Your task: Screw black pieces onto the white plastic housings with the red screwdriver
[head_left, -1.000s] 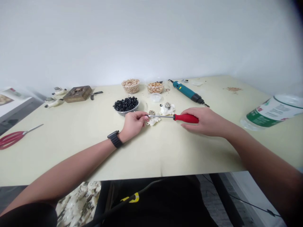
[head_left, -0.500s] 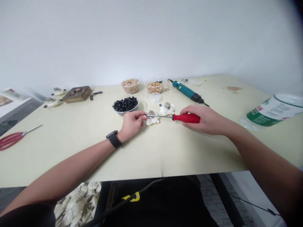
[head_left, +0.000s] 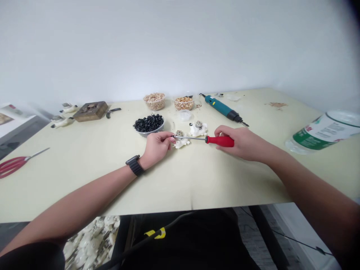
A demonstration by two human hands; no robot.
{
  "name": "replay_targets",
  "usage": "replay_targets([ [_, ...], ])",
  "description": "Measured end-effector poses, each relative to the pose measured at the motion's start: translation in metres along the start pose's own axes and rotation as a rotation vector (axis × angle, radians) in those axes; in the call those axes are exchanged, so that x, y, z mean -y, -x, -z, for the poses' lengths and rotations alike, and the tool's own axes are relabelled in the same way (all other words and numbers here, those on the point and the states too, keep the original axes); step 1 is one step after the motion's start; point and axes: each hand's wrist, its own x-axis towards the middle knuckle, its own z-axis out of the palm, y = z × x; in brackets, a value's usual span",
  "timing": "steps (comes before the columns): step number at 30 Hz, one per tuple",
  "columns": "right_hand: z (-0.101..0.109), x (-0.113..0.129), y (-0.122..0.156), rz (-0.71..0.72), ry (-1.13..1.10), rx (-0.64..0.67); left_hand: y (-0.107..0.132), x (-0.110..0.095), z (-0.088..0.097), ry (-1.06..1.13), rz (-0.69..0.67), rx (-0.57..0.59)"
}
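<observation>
Right hand (head_left: 239, 143) gripping screwdriver (head_left: 209, 140), less handle (head_left: 223, 141) showing than moments ago, left hand (head_left: 157, 146) pinching dark bit (head_left: 173, 136) at nine-o'clock tip (head_left: 177, 137)

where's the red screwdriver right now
In the head view, the red screwdriver is mostly right of centre, in the right grip, its tip end reaching left across the nearer white part to the left grip.

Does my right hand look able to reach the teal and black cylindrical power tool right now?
Probably yes: the power tool lies beyond your right hand with nothing visible between them, though that hand holds the red-handled metal screwdriver and would likely need to release it first.
</observation>
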Motion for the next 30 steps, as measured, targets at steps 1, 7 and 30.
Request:
replay_targets([
  [1,0.0003,0.0002,-0.0001,0.008,0.005,0.001,-0.0001,0.0003,0.0002,0.000,0.001,-0.002],
  [7,0.0018,-0.0032,-0.0007,0.135,-0.077,-0.017,-0.0002,0.0005,0.0004,0.007,0.005,0.001],
  [30,0.0085,-0.0019,0.0012,0.211,-0.201,-0.061,-0.0005,0.0000,0.0020,-0.013,0.008,0.004],
])
